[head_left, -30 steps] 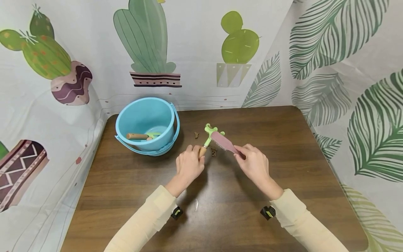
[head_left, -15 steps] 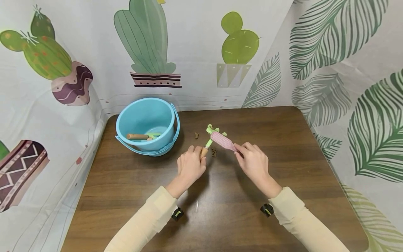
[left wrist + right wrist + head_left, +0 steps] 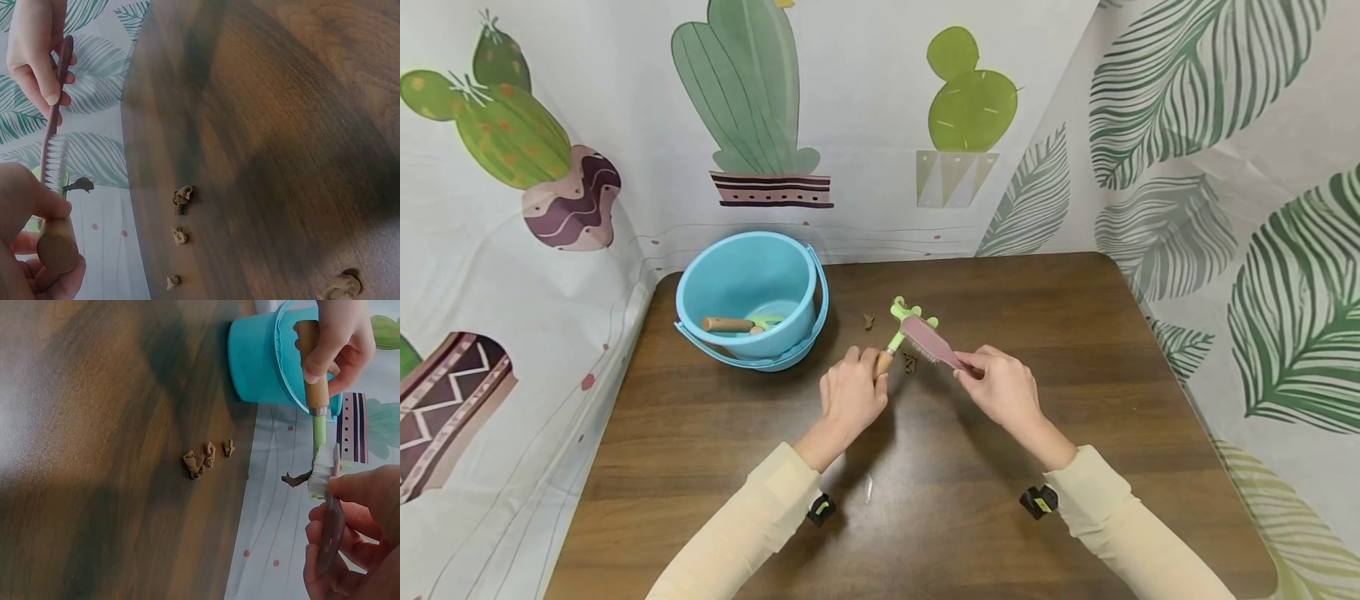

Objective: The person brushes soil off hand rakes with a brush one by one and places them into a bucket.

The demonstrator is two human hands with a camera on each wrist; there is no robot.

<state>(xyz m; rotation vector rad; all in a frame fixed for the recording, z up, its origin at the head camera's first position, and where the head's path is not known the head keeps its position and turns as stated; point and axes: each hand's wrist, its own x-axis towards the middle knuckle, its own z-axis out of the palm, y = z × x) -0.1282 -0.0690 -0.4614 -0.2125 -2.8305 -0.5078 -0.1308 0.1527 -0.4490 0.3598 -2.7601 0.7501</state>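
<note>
The bucket blocks the left, a gap separating it from the rake.

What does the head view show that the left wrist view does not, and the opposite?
Only head: the blue bucket with a wooden-handled tool inside.
Only left wrist: a dark scrap beside the brush, and the butt end of the green tool.
Both: left hand gripping that tool, right hand holding the brush, brown scraps on the table.
</note>
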